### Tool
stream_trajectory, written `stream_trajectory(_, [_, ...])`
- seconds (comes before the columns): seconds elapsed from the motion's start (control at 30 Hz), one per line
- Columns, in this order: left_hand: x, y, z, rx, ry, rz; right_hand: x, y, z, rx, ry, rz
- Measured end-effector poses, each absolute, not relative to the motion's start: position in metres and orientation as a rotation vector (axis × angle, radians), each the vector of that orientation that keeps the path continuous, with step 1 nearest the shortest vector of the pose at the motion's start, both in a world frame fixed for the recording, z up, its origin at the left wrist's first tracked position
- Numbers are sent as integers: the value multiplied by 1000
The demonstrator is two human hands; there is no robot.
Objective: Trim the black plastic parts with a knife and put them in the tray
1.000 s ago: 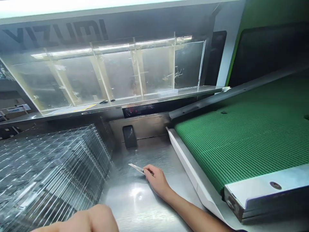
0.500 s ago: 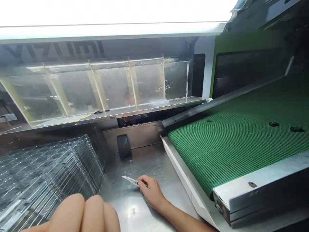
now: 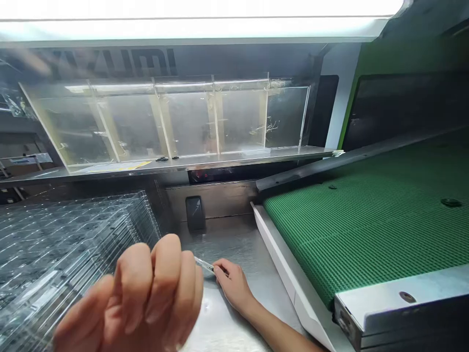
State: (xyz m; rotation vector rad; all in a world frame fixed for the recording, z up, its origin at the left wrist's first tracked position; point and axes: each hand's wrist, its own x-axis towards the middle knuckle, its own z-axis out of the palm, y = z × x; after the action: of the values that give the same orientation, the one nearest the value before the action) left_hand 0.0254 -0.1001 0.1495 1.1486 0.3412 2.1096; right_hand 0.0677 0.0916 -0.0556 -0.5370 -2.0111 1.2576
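My left hand (image 3: pixel 154 293) is raised large and close in front of the camera, palm side towards me. Its fingers are half curled, the thumb stands apart on the left, and I see nothing held in it. Lower and farther off, my right hand (image 3: pixel 233 283) is shut on a utility knife (image 3: pixel 204 264), whose thin blade points up and left. The handle is mostly hidden in the fingers. This hand is over a shiny metal table (image 3: pixel 227 239), and the left hand covers part of the view towards the blade's tip.
Stacked clear plastic trays (image 3: pixel 84 230) stand at the left. On the right, a green conveyor belt (image 3: pixel 351 220) carries small black parts (image 3: pixel 450 202), with a white chute edge (image 3: pixel 282 264) alongside. A black phone-like object (image 3: pixel 195 213) leans at the back, under a shelf (image 3: pixel 205 163) with clear compartments.
My left hand has risen into view, showing its palm side and thumb. The right hand keeps the knife nearly in place. The view has shifted, and the parts on the belt appear at different spots.
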Motion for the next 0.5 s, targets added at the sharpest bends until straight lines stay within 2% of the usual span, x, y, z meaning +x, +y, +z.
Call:
stream_trajectory(0.13, [34, -86, 165, 929, 318, 2257, 67, 91, -56, -547, -2012, 1249])
stream_trajectory(0.3, [30, -79, 162, 871, 332, 2286, 66, 93, -59, -538, -1917, 1304])
stream_trajectory(0.5, [23, -74, 162, 841, 342, 2310, 60, 102, -71, -621, -1613, 1521])
